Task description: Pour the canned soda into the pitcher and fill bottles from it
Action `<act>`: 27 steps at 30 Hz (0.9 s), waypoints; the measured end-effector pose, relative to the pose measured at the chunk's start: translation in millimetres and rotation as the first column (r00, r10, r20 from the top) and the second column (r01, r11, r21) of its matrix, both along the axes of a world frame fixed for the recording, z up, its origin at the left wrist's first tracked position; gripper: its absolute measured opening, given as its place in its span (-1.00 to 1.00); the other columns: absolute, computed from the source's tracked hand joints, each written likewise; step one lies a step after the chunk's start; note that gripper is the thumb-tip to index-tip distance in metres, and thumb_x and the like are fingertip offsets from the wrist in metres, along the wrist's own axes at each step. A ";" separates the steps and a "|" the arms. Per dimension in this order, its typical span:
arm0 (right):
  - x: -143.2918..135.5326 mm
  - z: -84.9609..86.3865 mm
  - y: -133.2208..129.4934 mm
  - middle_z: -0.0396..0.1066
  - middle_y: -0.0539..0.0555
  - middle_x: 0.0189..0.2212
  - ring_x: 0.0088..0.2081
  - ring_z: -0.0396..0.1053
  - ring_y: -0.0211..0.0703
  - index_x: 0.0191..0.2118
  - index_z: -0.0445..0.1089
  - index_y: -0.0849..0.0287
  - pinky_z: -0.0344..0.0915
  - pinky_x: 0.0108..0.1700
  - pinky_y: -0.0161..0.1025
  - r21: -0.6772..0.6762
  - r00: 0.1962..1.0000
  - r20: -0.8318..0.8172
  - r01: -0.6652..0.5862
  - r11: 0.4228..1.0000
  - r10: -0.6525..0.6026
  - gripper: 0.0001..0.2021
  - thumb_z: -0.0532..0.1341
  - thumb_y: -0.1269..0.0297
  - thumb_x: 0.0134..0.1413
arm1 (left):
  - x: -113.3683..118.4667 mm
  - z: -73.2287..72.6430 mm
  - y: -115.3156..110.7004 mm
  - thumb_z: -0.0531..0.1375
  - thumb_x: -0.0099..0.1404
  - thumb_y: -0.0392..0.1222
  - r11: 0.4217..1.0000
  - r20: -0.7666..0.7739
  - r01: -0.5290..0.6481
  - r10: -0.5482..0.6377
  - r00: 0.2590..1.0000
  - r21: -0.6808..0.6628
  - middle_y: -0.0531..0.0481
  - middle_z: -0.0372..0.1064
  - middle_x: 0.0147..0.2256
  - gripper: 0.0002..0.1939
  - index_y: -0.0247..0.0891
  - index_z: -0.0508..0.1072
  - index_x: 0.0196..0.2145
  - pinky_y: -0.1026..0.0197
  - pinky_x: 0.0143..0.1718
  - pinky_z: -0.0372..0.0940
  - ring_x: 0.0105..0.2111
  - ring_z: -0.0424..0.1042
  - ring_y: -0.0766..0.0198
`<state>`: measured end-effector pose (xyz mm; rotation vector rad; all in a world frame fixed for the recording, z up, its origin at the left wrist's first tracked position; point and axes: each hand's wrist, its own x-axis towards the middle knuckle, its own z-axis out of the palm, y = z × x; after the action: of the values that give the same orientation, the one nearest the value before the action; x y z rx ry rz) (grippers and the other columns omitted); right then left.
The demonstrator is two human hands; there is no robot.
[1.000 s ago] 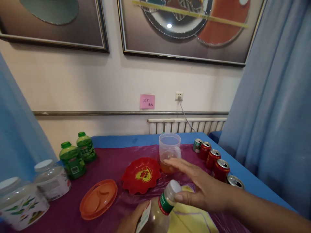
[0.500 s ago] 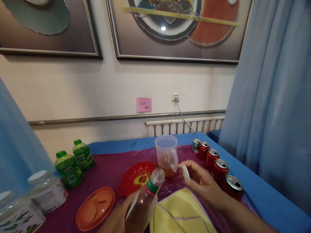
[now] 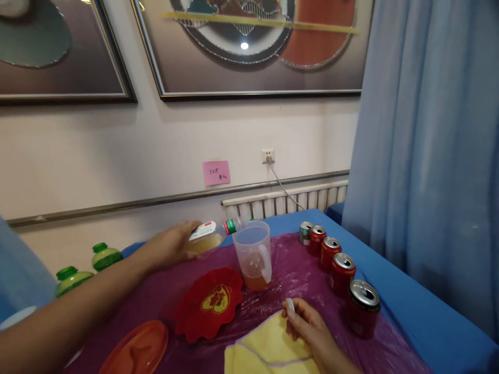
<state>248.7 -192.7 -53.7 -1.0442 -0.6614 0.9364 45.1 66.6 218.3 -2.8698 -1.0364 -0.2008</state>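
Observation:
My left hand is wrapped round a clear bottle of pale yellowish liquid. The bottle lies nearly level, its open mouth at the rim of a translucent measuring jug. Amber liquid covers the bottom of the jug, whose handle faces right. Lower right, my right hand pinches a small white cap above a folded yellow cloth. A red scalloped plate sits left of the jug.
Several opened cans line the right side of the table. Two green bottles and an orange dish are at left. A purple plastic sheet covers part of the blue table.
My left hand has raised the bottle and tipped it from upright-leaning to nearly level at the jug's rim. My right hand, with the cap, has moved down and away from the jug. The view has shifted.

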 end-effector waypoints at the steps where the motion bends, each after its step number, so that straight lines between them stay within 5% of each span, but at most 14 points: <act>1: 1.0 0.6 -0.2 0.43 0.00 -0.40 -0.43 0.32 -0.26 -0.19 0.52 0.18 0.18 -0.40 -0.34 0.005 0.999 -0.040 0.000 1.000 0.000 -0.48 0.43 -0.21 -0.04 | 4.9 5.2 4.8 0.33 0.03 -0.06 0.999 -0.050 0.017 -0.014 0.999 0.048 -0.18 0.48 0.06 -0.25 -0.19 0.35 0.20 0.04 -0.02 0.35 0.01 0.50 -0.12; 8: 0.5 3.9 1.1 0.51 0.08 -0.33 -0.43 0.38 -0.23 -0.12 0.54 0.18 0.19 -0.44 -0.35 0.053 0.971 -0.237 0.031 0.998 -0.018 -0.41 0.51 -0.16 -0.19 | 35.8 29.8 15.8 0.35 0.00 -0.25 0.948 -0.303 0.171 -0.085 0.949 0.267 -0.14 0.48 0.03 -0.28 -0.11 0.38 0.17 0.01 0.02 0.28 0.02 0.47 -0.11; 16: 1.9 8.1 -1.2 0.51 0.07 -0.34 -0.43 0.37 -0.23 -0.11 0.52 0.15 0.18 -0.44 -0.34 0.076 0.978 -0.211 0.022 0.997 -0.005 -0.40 0.49 -0.20 -0.16 | 83.9 54.9 -12.2 0.22 0.19 -0.45 0.758 -0.550 0.444 -0.136 0.824 0.477 -0.14 0.50 0.00 -0.42 -0.13 0.41 0.15 -0.02 0.17 0.14 0.03 0.42 0.00; 21: 3.6 8.9 -8.2 0.47 0.06 -0.37 -0.35 0.39 -0.16 -0.18 0.55 0.18 0.24 -0.37 -0.31 0.029 0.989 -0.146 0.031 0.999 -0.027 -0.44 0.49 -0.19 -0.17 | 120.7 54.7 -38.7 0.06 0.35 -0.47 0.658 -0.662 0.564 -0.130 0.738 0.499 -0.16 0.52 -0.07 -0.56 -0.17 0.49 0.08 -0.10 0.30 -0.03 0.02 0.41 0.04; 27: 2.9 11.0 -10.1 0.43 0.04 -0.35 -0.32 0.35 -0.15 -0.11 0.55 0.15 0.22 -0.36 -0.32 0.024 0.987 -0.146 0.066 0.998 -0.062 -0.43 0.50 -0.15 -0.18 | 152.4 44.3 -56.5 0.10 0.34 -0.49 0.611 -0.662 0.654 -0.267 0.700 0.445 -0.12 0.54 -0.10 -0.66 -0.20 0.57 -0.11 -0.04 0.38 -0.19 0.02 0.40 0.09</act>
<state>251.6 -202.8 -42.7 -0.9566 -0.5167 0.9344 197.5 10.1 262.6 -2.2248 -0.0038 0.1865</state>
